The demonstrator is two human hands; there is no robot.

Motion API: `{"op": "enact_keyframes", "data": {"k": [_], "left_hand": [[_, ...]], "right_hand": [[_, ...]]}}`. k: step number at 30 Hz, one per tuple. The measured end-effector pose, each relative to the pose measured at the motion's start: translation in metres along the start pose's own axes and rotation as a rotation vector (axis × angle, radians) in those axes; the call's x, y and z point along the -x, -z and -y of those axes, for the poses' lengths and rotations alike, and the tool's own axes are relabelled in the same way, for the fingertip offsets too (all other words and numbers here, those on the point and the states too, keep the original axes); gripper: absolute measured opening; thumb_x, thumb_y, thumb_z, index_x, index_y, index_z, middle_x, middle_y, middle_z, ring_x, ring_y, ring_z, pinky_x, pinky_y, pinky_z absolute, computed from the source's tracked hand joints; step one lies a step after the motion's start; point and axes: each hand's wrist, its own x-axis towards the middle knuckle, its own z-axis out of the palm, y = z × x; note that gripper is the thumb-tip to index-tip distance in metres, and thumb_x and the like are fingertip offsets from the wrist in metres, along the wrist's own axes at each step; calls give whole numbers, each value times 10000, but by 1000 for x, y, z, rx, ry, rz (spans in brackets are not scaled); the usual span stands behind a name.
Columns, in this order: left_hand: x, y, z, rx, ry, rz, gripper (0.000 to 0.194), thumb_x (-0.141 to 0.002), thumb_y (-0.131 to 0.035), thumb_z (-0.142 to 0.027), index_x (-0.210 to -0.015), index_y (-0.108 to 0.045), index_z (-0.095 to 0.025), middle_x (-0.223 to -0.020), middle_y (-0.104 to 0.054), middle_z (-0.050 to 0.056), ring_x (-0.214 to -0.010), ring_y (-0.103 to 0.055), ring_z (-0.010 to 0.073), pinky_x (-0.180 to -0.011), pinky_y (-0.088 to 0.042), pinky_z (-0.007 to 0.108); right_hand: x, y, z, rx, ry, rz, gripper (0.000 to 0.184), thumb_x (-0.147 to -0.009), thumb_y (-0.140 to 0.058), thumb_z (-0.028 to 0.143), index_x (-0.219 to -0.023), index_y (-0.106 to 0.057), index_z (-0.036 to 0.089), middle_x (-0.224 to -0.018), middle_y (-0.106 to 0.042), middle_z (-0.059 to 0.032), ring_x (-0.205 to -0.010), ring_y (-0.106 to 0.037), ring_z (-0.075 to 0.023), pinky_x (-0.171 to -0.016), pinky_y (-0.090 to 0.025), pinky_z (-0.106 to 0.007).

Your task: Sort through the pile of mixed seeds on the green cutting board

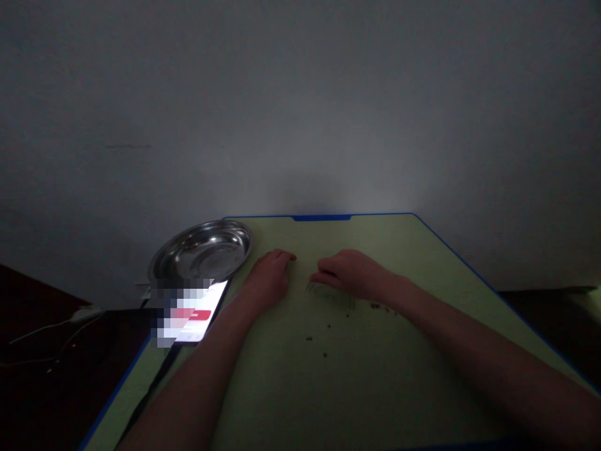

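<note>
My left hand (272,274) rests on the pale green table (375,388) just right of the steel basin. One finger of it points right, the others are partly bent, and nothing shows in it. Opposite, my right hand (352,272) is closed, thumb and fingers pinched together low over the table. Faint pale lines show at its fingertips, too thin and dim to name. Small dark bits (375,306) lie beside my right wrist, and several more dark specks (325,355) are scattered nearer to me.
A shiny steel basin (201,254) stands at the table's far left corner. Before it lies a lit phone (200,322), partly blurred out, with a dark strap or cable below. A grey wall (310,113) rises behind the table. White cables (42,329) hang at the left.
</note>
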Motion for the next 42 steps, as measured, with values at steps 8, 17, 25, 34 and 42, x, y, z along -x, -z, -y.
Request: {"op": "enact_keyframes", "data": {"k": [8, 17, 25, 34, 42], "left_hand": [[-1, -4, 5, -24, -34, -26, 371, -854, -406, -67, -1166, -594, -140, -1171, -631, 94, -1098, -573, 204, -995, -434, 345], [0, -2, 1, -17, -31, -17, 351, -863, -414, -85, -1158, -599, -125, -1159, -633, 107, -1073, -580, 208, -973, -446, 350], [0, -2, 0, -28, -39, -30, 357, -869, -411, -90, -1167, -603, -130, -1163, -632, 100, -1093, -569, 214, -987, -435, 351], [0, -2, 0, -31, -58, -24, 345, -876, -410, -104, -1157, -609, -124, -1165, -633, 103, -1099, -564, 221, -1000, -426, 359], [0, -3, 1, -39, -59, -26, 332, -889, -405, -124, -1147, -614, -135, -1158, -630, 99, -1082, -568, 217, -984, -433, 360]], "right_hand": [[-2, -10, 4, -46, 21, -7, 414, -967, -437, 460, -753, -661, 185, -663, -675, -37, -593, -542, -147, -546, -205, -292], [-5, -8, 16, -112, 51, -10, 404, -967, -440, 456, -753, -657, 190, -653, -657, -14, -581, -508, -123, -561, -227, -278], [7, -2, 6, -123, -22, 0, 389, -946, -481, 433, -704, -650, 179, -584, -593, -11, -540, -458, -123, -534, -203, -277], [31, 9, 3, -175, -82, 91, 377, -923, -515, 420, -654, -631, 183, -535, -536, 8, -486, -388, -102, -509, -209, -269], [54, 13, -3, -181, -179, 122, 367, -916, -504, 379, -620, -572, 173, -559, -546, -4, -528, -456, -114, -520, -234, -265]]}}
